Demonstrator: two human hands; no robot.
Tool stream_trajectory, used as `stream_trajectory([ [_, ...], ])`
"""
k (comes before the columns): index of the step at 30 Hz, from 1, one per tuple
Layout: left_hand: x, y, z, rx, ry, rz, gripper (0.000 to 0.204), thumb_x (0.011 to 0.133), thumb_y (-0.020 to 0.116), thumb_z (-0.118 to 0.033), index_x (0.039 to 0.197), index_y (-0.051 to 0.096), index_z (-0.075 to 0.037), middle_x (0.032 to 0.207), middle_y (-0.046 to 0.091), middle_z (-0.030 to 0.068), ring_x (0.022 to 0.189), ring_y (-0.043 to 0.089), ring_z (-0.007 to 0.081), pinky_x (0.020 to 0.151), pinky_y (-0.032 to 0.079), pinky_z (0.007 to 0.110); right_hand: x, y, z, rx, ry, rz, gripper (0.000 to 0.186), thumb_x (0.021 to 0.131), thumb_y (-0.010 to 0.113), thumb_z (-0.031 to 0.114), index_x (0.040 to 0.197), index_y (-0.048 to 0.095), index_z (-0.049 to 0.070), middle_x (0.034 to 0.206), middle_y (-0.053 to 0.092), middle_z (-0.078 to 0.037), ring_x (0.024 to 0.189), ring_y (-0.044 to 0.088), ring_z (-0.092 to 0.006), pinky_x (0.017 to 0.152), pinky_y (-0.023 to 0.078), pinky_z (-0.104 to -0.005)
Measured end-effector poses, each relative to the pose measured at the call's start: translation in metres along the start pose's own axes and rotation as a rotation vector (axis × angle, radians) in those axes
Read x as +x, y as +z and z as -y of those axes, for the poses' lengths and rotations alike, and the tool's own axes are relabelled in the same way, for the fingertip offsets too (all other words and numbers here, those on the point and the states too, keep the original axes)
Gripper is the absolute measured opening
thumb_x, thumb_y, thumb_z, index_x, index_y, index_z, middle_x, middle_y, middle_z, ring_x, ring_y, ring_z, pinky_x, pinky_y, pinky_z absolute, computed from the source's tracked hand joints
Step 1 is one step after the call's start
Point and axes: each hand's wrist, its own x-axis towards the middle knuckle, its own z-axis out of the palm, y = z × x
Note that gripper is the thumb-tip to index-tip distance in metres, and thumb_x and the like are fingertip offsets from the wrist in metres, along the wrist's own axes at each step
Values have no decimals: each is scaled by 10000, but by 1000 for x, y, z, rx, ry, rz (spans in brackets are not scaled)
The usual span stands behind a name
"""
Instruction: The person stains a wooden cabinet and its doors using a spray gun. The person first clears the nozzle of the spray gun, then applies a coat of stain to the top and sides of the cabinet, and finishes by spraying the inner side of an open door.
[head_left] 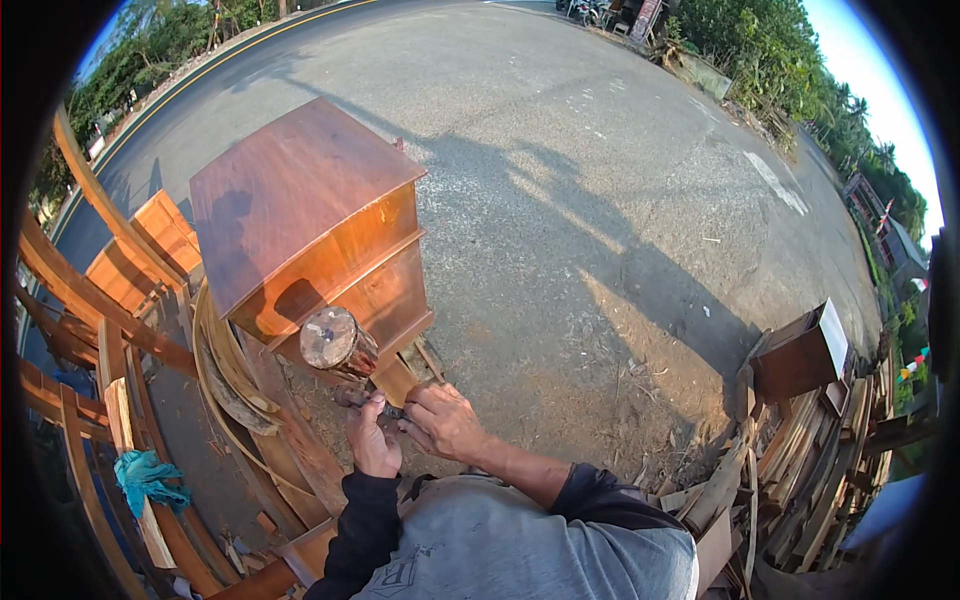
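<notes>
My left hand [375, 442] has its thumb up and its fingers closed around something small and dark, mostly hidden. Beside it, my right hand [445, 420] is curled in, fingers bent together; what it grips, if anything, does not show. Just ahead of both hands is a short light-brown piece of wood [394, 378], its near end close to the right fingers. A round, weathered stump-like block [329, 338] with a pale, stained top stands beyond my left hand. Behind it is a varnished reddish-brown wooden cabinet [310, 200] with a broad smooth top.
Curved and straight timber lengths [240, 375] lie to the left, beside wooden frames [85, 285]. A teal cloth [150, 480] hangs on one piece. At right, a dark wooden box [800, 353] sits by a pile of boards [815, 470]. Paved ground [560, 250] stretches ahead to a road.
</notes>
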Motion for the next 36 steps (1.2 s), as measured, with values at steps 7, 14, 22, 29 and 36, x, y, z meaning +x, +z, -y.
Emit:
stream_trajectory([
  [7, 15, -10, 18, 26, -23, 22, 183, 857, 645, -83, 1037, 624, -68, 990, 581, -19, 951, 554, 113, 777, 462, 307, -9, 5, -26, -164, -147, 84, 292, 880, 721, 343, 837, 597, 81, 868, 592, -66, 877, 624, -232, 767, 470, -380],
  [14, 29, -18, 27, 103, 7, 1, 180, 865, 668, -143, 1022, 602, -86, 976, 606, -17, 981, 567, 119, 776, 458, 307, -18, 2, -22, -69, 11, 142, 279, 873, 710, 298, 954, 601, 54, 922, 569, -93, 871, 628, -261, 825, 489, -411],
  [22, 25, -4, 19, 109, -70, -19, 274, 856, 674, -139, 1120, 606, -117, 1032, 603, -12, 973, 569, 133, 797, 477, 346, -20, 10, -30, -190, -86, 63, 269, 863, 710, 276, 911, 583, 44, 884, 566, -113, 812, 631, -284, 757, 517, -437],
  [29, 26, -3, 30, 113, 1, 46, 300, 864, 671, -112, 1154, 598, -85, 1053, 610, 10, 953, 601, 153, 795, 516, 346, -19, 10, -27, -40, 30, 14, 347, 863, 741, 318, 790, 532, 50, 816, 570, -117, 815, 638, -331, 755, 532, -446],
  [36, 21, 1, 24, 123, -65, 63, 287, 866, 671, -120, 1141, 600, -81, 1041, 609, 7, 938, 611, 147, 755, 524, 329, -24, 9, -34, -106, -43, 64, 320, 859, 747, 279, 799, 536, 46, 809, 588, -117, 813, 645, -314, 721, 539, -420],
])
